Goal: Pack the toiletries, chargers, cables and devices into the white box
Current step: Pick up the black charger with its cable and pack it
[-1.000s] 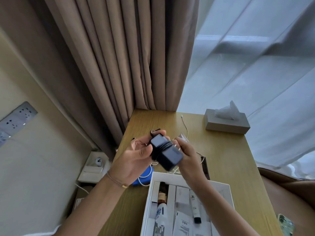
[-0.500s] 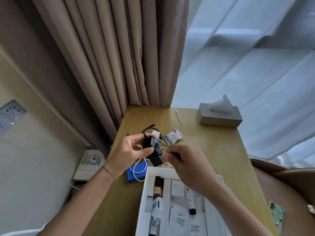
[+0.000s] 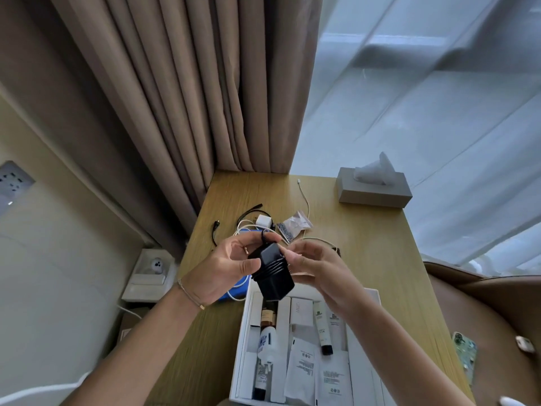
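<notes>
Both hands' grip on black charger (image 3: 273, 269), white box (image 3: 244, 344) holds toiletries (image 3: 322, 326)

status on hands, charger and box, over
Left hand and right hand grip black charger, cable wrapped. Held over white box. Nothing blocking.

A bedroom or hotel room: long curtains (image 3: 187, 92) behind a wooden desk (image 3: 360, 238), tissue box (image 3: 374, 190) on it.

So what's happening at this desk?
A person is packing a white box on a wooden desk. Both hands hold a black charger with its cable wound round it, above the box: left hand, right hand. Tubes and sachets already lie inside; more cables wait behind.
</notes>
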### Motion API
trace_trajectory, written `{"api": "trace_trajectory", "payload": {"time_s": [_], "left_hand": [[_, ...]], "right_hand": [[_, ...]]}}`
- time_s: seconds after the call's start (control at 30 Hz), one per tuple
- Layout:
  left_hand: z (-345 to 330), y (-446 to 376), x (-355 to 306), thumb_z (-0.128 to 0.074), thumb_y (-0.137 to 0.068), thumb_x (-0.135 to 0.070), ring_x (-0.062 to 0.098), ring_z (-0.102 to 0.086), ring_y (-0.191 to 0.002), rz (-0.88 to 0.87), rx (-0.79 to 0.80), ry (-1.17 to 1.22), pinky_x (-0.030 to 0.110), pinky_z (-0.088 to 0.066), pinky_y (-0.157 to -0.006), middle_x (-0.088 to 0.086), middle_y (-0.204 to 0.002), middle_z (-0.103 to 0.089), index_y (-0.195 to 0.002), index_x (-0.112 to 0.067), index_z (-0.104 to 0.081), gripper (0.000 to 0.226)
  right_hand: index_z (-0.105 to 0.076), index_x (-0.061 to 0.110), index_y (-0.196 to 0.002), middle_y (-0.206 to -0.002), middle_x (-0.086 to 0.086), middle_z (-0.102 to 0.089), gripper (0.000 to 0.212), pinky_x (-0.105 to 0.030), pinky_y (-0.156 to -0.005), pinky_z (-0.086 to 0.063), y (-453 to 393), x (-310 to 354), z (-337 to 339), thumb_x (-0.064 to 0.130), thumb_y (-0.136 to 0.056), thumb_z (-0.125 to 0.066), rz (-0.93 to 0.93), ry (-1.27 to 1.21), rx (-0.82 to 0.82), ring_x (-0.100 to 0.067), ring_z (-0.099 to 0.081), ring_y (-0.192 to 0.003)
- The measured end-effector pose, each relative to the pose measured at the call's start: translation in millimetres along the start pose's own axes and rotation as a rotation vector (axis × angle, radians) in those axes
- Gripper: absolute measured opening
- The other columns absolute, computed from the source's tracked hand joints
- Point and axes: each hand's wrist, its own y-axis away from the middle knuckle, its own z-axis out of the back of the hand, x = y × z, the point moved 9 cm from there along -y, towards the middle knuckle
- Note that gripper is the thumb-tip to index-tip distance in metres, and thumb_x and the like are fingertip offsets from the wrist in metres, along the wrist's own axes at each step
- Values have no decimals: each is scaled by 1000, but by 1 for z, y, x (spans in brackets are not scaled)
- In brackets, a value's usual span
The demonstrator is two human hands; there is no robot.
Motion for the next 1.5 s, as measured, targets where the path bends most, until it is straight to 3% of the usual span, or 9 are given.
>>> {"api": "trace_trajectory", "payload": {"time_s": [0.13, 0.3, 0.4, 0.47, 0.57, 0.8, 1.0, 1.27, 1.5], "left_hand": [[-5, 1, 15, -83, -78, -28, 36, -54, -122, 46, 54, 45, 43, -49, -102, 19, -126, -60, -133, 2, -54, 70], [1, 2, 34, -79, -82, -30, 41, -49, -119, 118, 36, -74, 62, -34, -97, 26, -127, -58, -133, -2, -58, 63], [8, 3, 36, -78, -83, -26, 34, -57, -102, 160, -43, -226, 44, -49, -78, 26, -121, -64, -127, -7, -65, 50], [14, 3, 32, -77, -84, -17, 21, -67, -90, 149, -119, -347, 25, -54, -60, 13, -115, -72, -121, -9, -71, 37], [24, 6, 32, -77, -83, -13, 22, -73, -91, 125, -220, -444, 21, -53, -50, 5, -108, -76, -112, -10, -74, 29], [77, 38, 74, -76, -84, -15, 9, -66, -84, 176, -608, -954, 24, -57, -71, -8, -95, -66, -107, -28, -69, 27], [90, 49, 121, -77, -81, -6, 13, -69, -83, 291, -609, -755, 18, -54, -65, -3, -99, -65, -135, -25, -53, 62], [87, 51, 127, -72, -82, 7, 8, -67, -83, 243, -631, -692, 13, -54, -60, -7, -98, -63, -136, -25, -54, 65], [88, 52, 130, -72, -83, 5, 10, -66, -90, 232, -628, -687, 21, -56, -70, -3, -102, -63, -136, -26, -53, 64]], "right_hand": [[-64, 6, -131, -129, -22, -65, 45, -44, -96, -52, 7, -23, -13, 31, -94, -69, -191, -142, 262, -36, -64, -116], [-59, 1, -135, -138, -31, -56, 48, -45, -101, -51, 16, -41, -6, 27, -96, -67, -251, -198, 300, -40, -59, -119], [-56, 4, -139, -143, -33, -50, 43, -53, -108, -41, 22, -48, -2, 24, -101, -60, -234, -214, 298, -40, -55, -122], [-55, 6, -141, -144, -32, -50, 41, -54, -110, -40, 28, -56, 2, 21, -102, -56, -226, -248, 268, -39, -53, -123], [-57, 7, -140, -143, -29, -53, 41, -55, -112, -37, 38, -70, 7, 23, -102, -54, -211, -239, 244, -38, -55, -124], [-69, 14, -126, -118, -15, -74, 31, -41, -92, -58, 59, -128, 53, 24, -97, -61, -344, -73, -3, -31, -71, -108], [-64, 15, -121, -107, -12, -76, 23, -43, -90, -60, 67, -184, 69, 23, -99, -62, -543, 154, -163, -27, -75, -97], [-58, 14, -128, -105, -6, -68, 29, -28, -69, -61, 68, -227, 61, 23, -100, -59, -661, 313, -285, -21, -70, -93], [-63, 10, -122, -111, -10, -66, 23, -43, -81, -63, 56, -225, 75, 15, -100, -59, -559, 386, -424, -28, -68, -101]]}}
